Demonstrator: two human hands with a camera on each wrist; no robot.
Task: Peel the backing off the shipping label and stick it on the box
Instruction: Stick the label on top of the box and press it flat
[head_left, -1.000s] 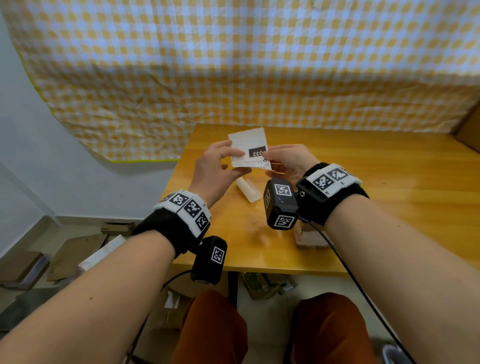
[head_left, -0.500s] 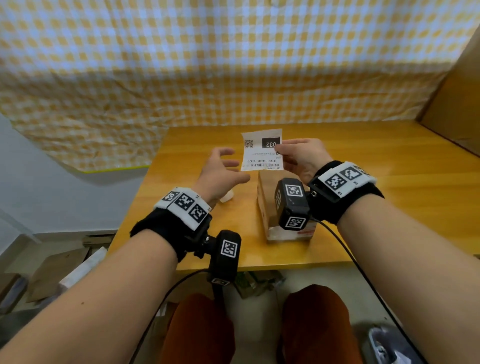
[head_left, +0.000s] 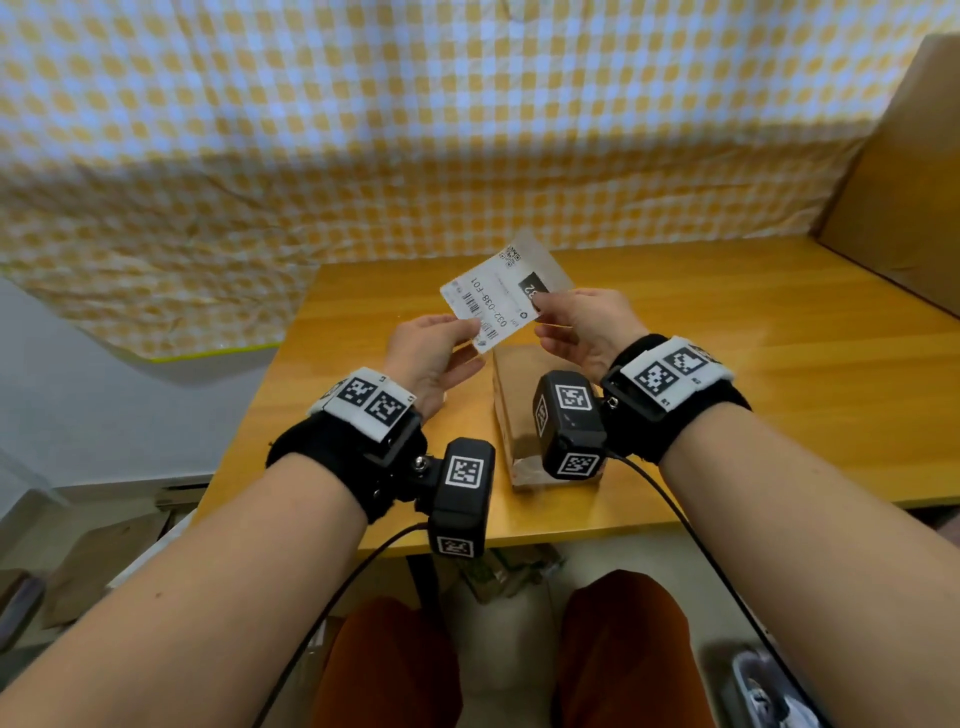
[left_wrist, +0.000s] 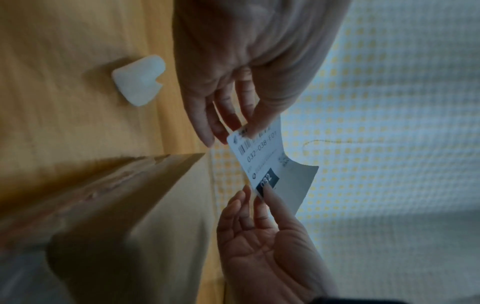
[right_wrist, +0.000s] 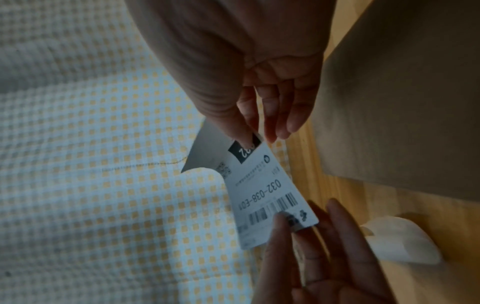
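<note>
Both hands pinch the label (head_left: 493, 299) above the box (head_left: 519, 395), left hand (head_left: 431, 358) at the barcode end, right hand (head_left: 582, 327) at the peeling corner; sticky face may fold onto itself; crooked placement likely.

Things around the worktop

A wooden worktop (head_left: 727, 395) stands in front of a yellow and white checked cloth (head_left: 415, 130) that hangs down behind it. A small curled white scrap (left_wrist: 139, 79) lies on the wood. A big brown cardboard sheet (head_left: 904, 171) leans at the far right side. On the floor to the left lie flat brown cardboard pieces (head_left: 98, 556). Under the worktop there is some blurry stuff that is hard to make out. The person's legs wear rust-orange trousers (head_left: 623, 654).
</note>
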